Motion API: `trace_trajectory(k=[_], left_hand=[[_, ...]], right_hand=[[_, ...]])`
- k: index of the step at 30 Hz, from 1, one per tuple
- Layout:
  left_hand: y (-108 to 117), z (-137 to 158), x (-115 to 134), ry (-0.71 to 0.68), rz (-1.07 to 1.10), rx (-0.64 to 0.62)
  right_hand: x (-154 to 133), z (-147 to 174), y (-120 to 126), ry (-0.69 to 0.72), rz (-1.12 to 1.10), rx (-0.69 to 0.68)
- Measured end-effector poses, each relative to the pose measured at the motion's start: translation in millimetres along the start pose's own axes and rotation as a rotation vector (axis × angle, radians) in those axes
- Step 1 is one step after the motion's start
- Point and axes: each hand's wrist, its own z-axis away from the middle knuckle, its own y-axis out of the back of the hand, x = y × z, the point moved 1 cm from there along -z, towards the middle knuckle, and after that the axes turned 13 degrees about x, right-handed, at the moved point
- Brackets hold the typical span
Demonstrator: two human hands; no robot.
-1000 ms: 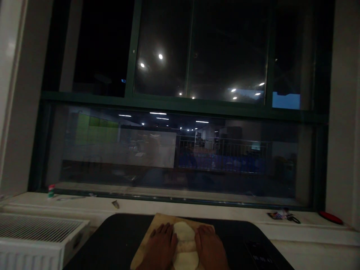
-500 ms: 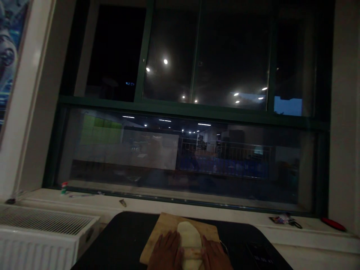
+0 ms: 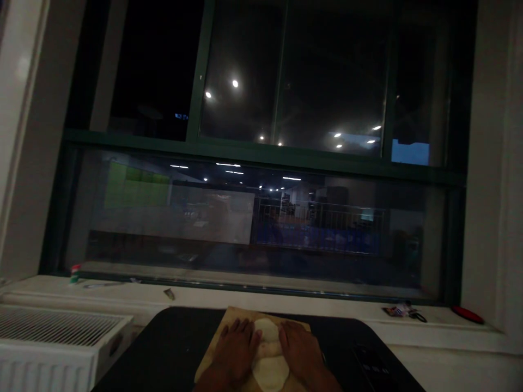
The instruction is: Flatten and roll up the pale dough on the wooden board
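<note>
A: So, where's the dough [image 3: 267, 354] rn?

B: On the wooden board [image 3: 229, 321], which sits on the dark table [image 3: 171, 348], bottom middle of the view. Pale lump, longish, running away from the person.

A: And the hands?

B: Left hand [image 3: 236, 351] lies flat on the left flank of the dough, right hand [image 3: 300, 354] flat on the right flank. Both palms down, fingers pointing away from the body. The grip on each side is wide, fingers spread and flat, nothing closed around anything. They press against the dough rather than hold it.

A: How will it handle, u think?

B: Soft, I'd judge. It looks pinched in at the waist between the palms and bulges near and far, so it gives under light pressure. Prob. fairly light, maybe a bit tacky, tho the pic is too dim to tell the surface. Not fragile, but it'll sag or stretch if lifted by one end.

A: Best place to take it, then?

B: From both long sides, low down, w/ palms cupping under the middle. Pinching w/ fingertips would likely dent it.

A: Anything else about?

B: White radiator [image 3: 53, 337] to the left, window sill [image 3: 286, 302] behind the table w/ small bits on it, a red flat thing [image 3: 467, 313] at far right. Dark window [image 3: 261, 163] w/ reflected lights above.
</note>
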Motion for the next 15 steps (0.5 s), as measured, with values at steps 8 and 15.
trace_trajectory(k=[8,15], left_hand=[[-14,-29,-22,-0.096,-0.015,0.013],[-17,-58,-29,0.022,-0.040,0.096]], right_hand=[[4,-33,-17,-0.026,0.021,-0.023],[8,-59,-31,-0.109,0.033,-0.004]])
